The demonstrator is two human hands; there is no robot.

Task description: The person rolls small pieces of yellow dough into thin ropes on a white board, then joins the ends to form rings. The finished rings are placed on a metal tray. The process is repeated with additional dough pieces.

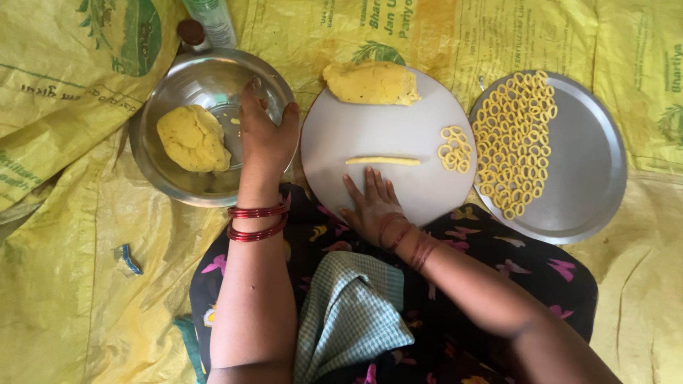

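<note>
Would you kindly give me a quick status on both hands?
Left hand in steel bowl, near dough lump. Right hand flat on round board, below dough strip.

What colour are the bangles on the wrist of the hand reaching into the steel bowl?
The bangles on the left hand are shiny red, seen clearly in the head view.

Her left hand reaches into the steel bowl beside the yellow dough lump; her right hand lies flat (fingers spread) on the round board, just below a thin dough rope.
</note>
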